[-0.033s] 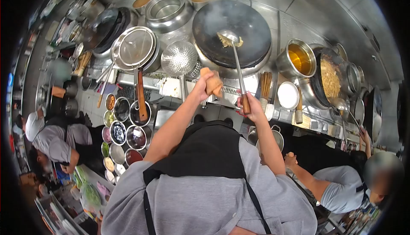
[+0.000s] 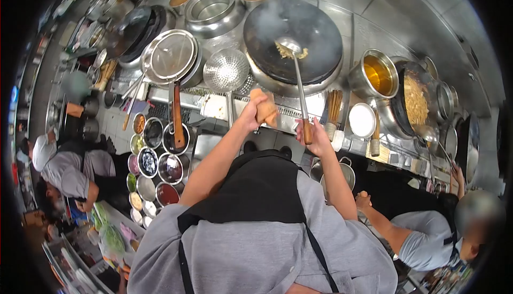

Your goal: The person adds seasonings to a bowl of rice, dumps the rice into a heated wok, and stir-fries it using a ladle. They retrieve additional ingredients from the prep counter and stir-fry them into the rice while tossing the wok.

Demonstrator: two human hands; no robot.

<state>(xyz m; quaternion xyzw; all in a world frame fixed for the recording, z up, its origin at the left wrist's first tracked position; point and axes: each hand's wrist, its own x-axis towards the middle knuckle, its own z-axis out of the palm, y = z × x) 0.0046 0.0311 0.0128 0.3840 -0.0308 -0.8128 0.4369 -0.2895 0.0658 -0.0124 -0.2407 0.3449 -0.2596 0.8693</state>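
Note:
My left hand (image 2: 254, 111) is closed round a folded tan cloth (image 2: 266, 113), held in front of the near edge of the stove. My right hand (image 2: 316, 138) loosely holds the wooden handle of a ladle (image 2: 299, 83), its fingers partly spread. The ladle's bowl rests inside a large black wok (image 2: 262, 48), beside a small heap of pale, cut food (image 2: 283, 52). Steam rises from the wok, and the exact food cannot be made out.
A perforated skimmer (image 2: 225, 71) and a mesh strainer (image 2: 173, 56) lie left of the wok. Right of it stand a bamboo brush (image 2: 334, 107), a pot of amber liquid (image 2: 378, 75) and a white bowl (image 2: 362, 120). Co-workers (image 2: 427, 235) stand on both sides. Several ingredient pots (image 2: 171, 170) sit at left.
The view has shifted slightly. My right hand's fingers have loosened a little on the ladle handle. The cloth in my left hand has turned slightly, and the ladle stays in the wok.

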